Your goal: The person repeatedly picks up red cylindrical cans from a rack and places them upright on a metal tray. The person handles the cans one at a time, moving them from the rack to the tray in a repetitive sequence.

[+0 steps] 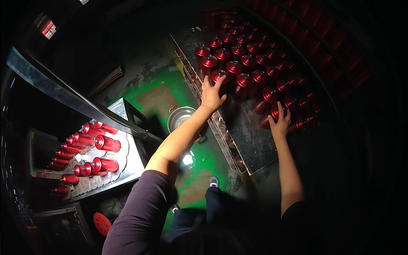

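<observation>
Shiny red cylinders with stepped, ringed tops and a small knob stand in rows on a dark board (259, 148) at the right. My left hand (211, 95) reaches to the near-left edge of these rows. Its fingers are spread at the top of one red cylinder (219, 75); whether they touch it I cannot tell. Farther right, my right hand (279, 125) is over another red cylinder (274, 111) at the near side of the group. The thumb and fingers there are apart, around the near side of its top. Firm contact is not visible, and the lower body is in shadow.
At the left, a brightly lit metal table (134, 159) carries several more red cylinders, lying or tilted. A curved metal bar (76, 93) crosses above it. A two-handled metal pot (180, 115) is below my left forearm. A red perforated round seat (102, 224) is at lower left.
</observation>
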A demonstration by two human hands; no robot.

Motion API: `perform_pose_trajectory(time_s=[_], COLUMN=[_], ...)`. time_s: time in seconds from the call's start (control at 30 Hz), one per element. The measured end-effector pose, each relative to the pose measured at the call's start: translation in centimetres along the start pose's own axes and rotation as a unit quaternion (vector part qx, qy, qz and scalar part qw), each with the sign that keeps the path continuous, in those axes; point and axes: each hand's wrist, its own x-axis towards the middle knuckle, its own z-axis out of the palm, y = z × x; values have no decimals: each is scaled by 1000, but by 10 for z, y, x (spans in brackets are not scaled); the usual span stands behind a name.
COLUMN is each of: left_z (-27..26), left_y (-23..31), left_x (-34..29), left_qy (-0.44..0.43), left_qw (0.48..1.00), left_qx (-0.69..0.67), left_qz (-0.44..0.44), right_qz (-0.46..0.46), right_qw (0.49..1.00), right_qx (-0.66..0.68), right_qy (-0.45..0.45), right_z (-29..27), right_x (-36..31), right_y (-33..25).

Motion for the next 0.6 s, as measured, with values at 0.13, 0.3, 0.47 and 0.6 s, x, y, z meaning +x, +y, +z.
perform_pose_trajectory(time_s=[0.13, 0.3, 0.47, 0.6], left_z=[49, 83, 80, 39], left_y=[-9, -10, -21, -9], left_x=[43, 55, 58, -2], left_qy=[-8, 142, 150, 192], left_qw=[996, 989, 988, 975], left_qx=[56, 39, -37, -99], left_qz=[-67, -16, -29, 53], right_qz=[-10, -72, -99, -128], right_qw=[999, 993, 993, 988], right_qx=[34, -55, 6, 30], right_qy=[0, 70, 63, 80], right_z=[4, 22, 19, -18], right_x=[10, 6, 19, 4], right_y=[-10, 12, 19, 29])
